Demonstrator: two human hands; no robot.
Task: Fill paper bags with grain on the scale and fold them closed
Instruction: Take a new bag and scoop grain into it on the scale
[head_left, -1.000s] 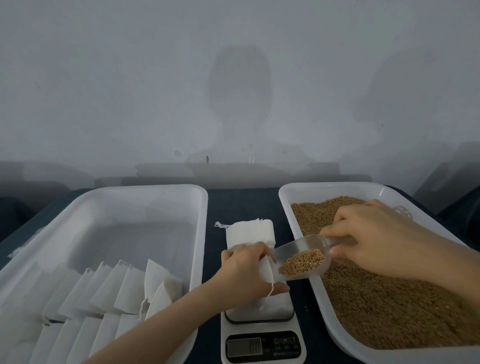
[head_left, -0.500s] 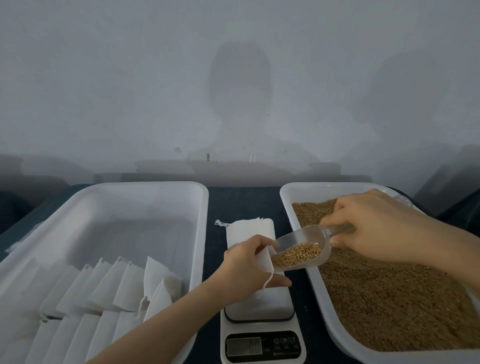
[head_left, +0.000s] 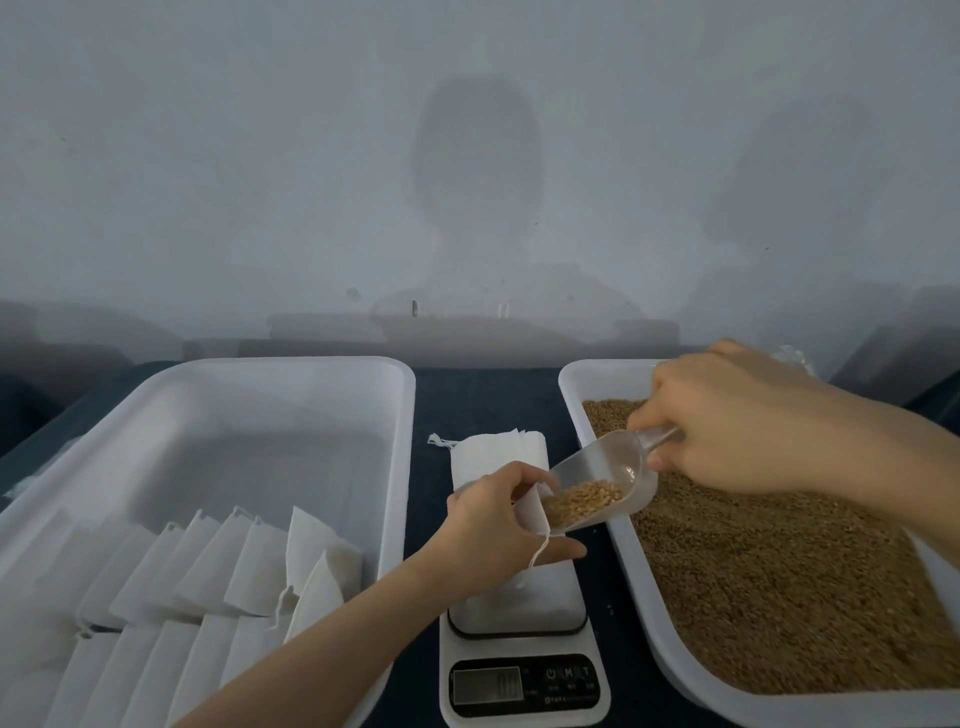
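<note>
Mid-pour, as I read it.

My left hand (head_left: 493, 525) pinches the paper bag (head_left: 531, 512) at its rim, fingers curled over the top and thumb underneath. It holds the mouth open above the scale (head_left: 519, 670). The mouth faces roughly 2 o'clock. The hand hides most of the bag body, so I can't tell whether the bottom rests on the weighing plate.

My right hand (head_left: 737, 431) is wrapped round the handle of the clear scoop (head_left: 608, 478).

Key relation: the scoop's long axis runs 2 o'clock to 8 o'clock, handle high at the 2 end and lip low at the 8 end. The lip sits right at the bag mouth and looks just inside it. That puts scoop axis and mouth in line. The grain (head_left: 582, 503) is bunched at the lip end and the upper bowl is bare.

Judgement: the next move is more tilt along that same axis with no sideways travel. The left hand only has to keep the mouth spread and steady, and the right hand does the work. The risk is grain going over the bag rim onto the plate, or onto the worktop (head_left: 478, 395) toward 3 o'clock.

The scale display is too blurred to read, so weight is unknown.

Around the scale:
- grain tray (head_left: 571, 374) at 3 o'clock, well stocked
- stack of empty bags (head_left: 498, 452) at 12 o'clock, just beyond the plate
- white tray (head_left: 405, 415) at 9 o'clock, with rows of folded bags (head_left: 208, 571) at its near end
</note>
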